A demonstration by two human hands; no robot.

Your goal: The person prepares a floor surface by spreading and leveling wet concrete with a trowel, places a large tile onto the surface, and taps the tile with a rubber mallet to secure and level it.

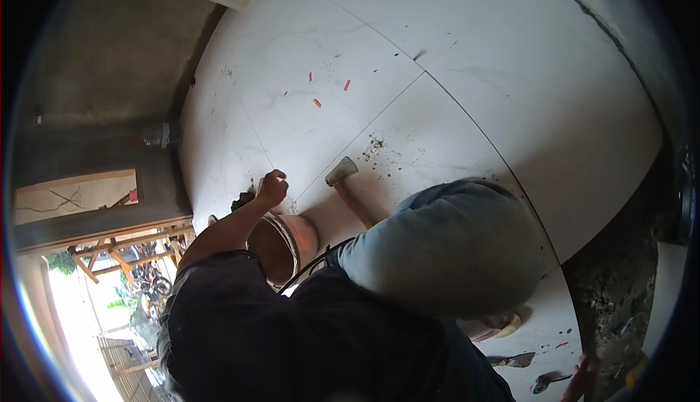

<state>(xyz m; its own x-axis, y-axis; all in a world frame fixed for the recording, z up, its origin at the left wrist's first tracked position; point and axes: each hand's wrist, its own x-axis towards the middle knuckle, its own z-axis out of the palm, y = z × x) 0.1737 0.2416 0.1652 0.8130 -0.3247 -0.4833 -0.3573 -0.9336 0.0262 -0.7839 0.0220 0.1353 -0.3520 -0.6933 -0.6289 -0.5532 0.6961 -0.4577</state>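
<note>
My left hand (pixel 273 188) is raised over the pale tiled floor, just beyond an orange bucket (pixel 310 236) with a grey inside. Its fingers are curled, and what they hold, if anything, I cannot make out. A dark crumpled thing (pixel 243 200) lies beside that wrist. Between the bucket and my bent knee rests a hatchet (pixel 341 172) with a wooden handle. At the lower right edge my right hand (pixel 580 380) shows only in part and dimly, its fingers unclear. Near it lie a small dark metal tool (pixel 548 381) and a flat blade-like tool (pixel 515 360).
Large white tiles (pixel 452 110) with dark joints spread ahead. Small red strips (pixel 347 85) and crumbs of grit (pixel 375 148) are scattered on them. A rough unfinished strip of ground (pixel 612 293) borders the tiles at right. Grey walls (pixel 109 59) stand at left, beside a bright opening.
</note>
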